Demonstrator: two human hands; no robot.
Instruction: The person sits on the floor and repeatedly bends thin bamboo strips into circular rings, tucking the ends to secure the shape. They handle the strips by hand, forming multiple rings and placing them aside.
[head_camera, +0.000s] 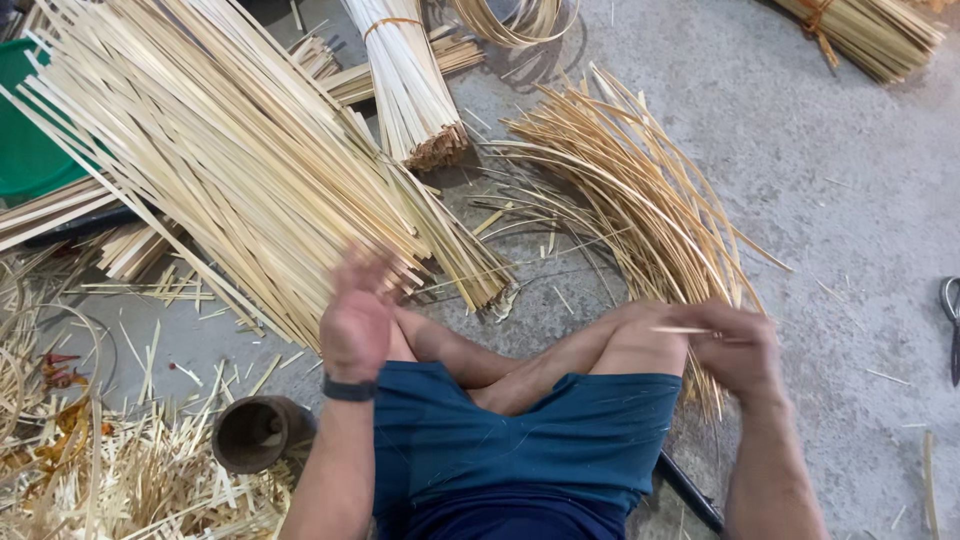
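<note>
Head view: the right hand (742, 348) pinches a thin bamboo strip (680, 330), its long axis running leftward over the knee. The left hand (357, 318), blurred, seems loosely curled at the near ends of the big strip pile (230, 160), probably gripping nothing.

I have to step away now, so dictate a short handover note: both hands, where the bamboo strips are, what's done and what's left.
Left hand: raised at the near ends of the big strip pile, blurred, grip unclear.
Right hand: pinching one thin strip beside the knee.
Curved thin strips fan out ahead on the floor; a tied bundle lies beyond.
Done and left: cannot be judged from this view.
</note>
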